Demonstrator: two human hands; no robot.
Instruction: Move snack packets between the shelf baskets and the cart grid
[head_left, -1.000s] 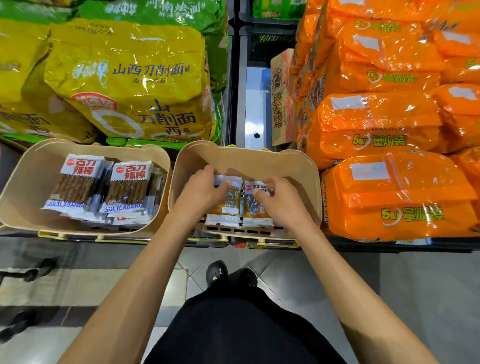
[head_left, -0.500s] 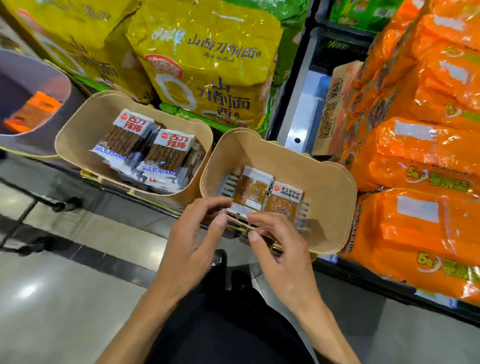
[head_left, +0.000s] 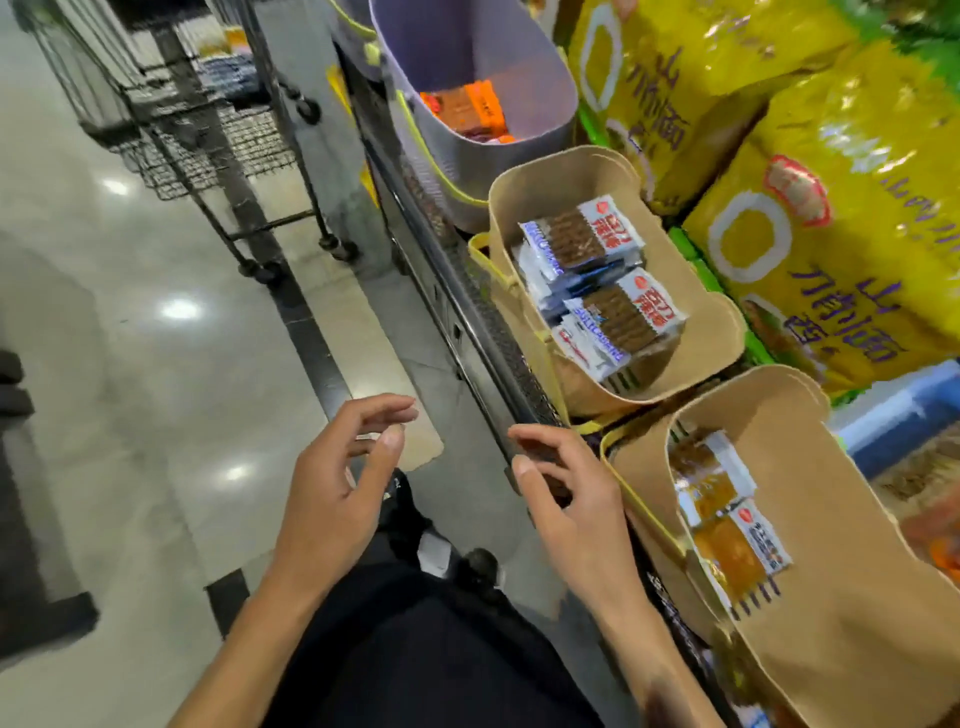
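Note:
Two tan baskets sit on the shelf edge at the right. The nearer tan basket (head_left: 831, 613) holds amber snack packets (head_left: 727, 525) with white labels. The farther tan basket (head_left: 550, 182) holds brown stick-snack packets (head_left: 597, 275) with white and red ends. Beyond it a grey basket (head_left: 467, 140) contains orange packets (head_left: 467, 106). My left hand (head_left: 337, 488) hovers over the floor with relaxed fingers, holding nothing. My right hand (head_left: 566, 499) floats just left of the nearer basket, fingers loosely curved, empty. A black wire cart (head_left: 208, 130) stands at the upper left.
Big yellow noodle bags (head_left: 810, 171) fill the shelf behind the baskets. The black shelf rail (head_left: 483, 343) runs diagonally between floor and baskets. Glossy tiled floor (head_left: 145, 364) spreads to the left, with my shoes (head_left: 441, 556) below.
Both hands have come out of the nearer tan basket and hang empty in front of the shelf. The view has swung left, bringing the grey basket and the cart into sight.

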